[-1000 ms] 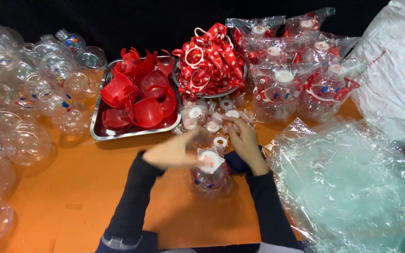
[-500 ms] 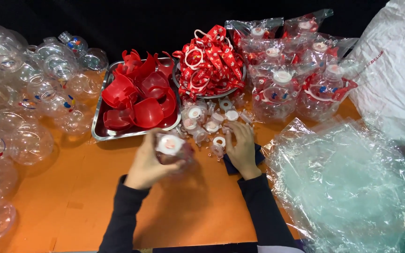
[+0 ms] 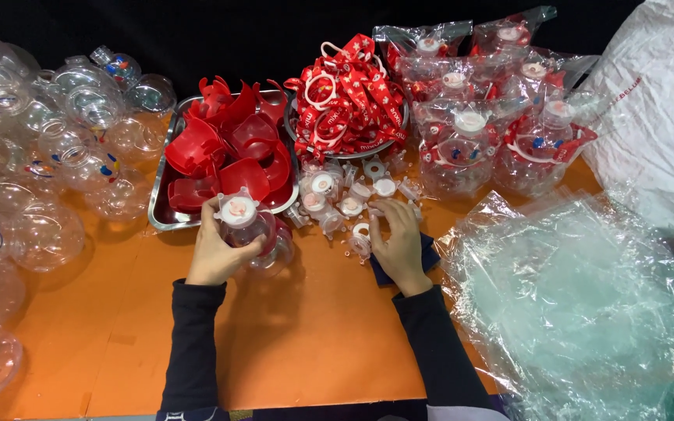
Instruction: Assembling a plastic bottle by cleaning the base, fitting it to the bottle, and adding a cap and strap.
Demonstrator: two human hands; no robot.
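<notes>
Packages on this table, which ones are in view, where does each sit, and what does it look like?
Bagged bottles: back right, clear crinkly bags holding round clear bottles with white caps and red straps.
Pile of empty bags: front right, loose clear plastic, crumpled.
White sack: far right edge, large, bulging, with small red print.
Bottle: in the left hand, unbagged, clear and round, white cap, red part inside.
No signs or screens show.
</notes>
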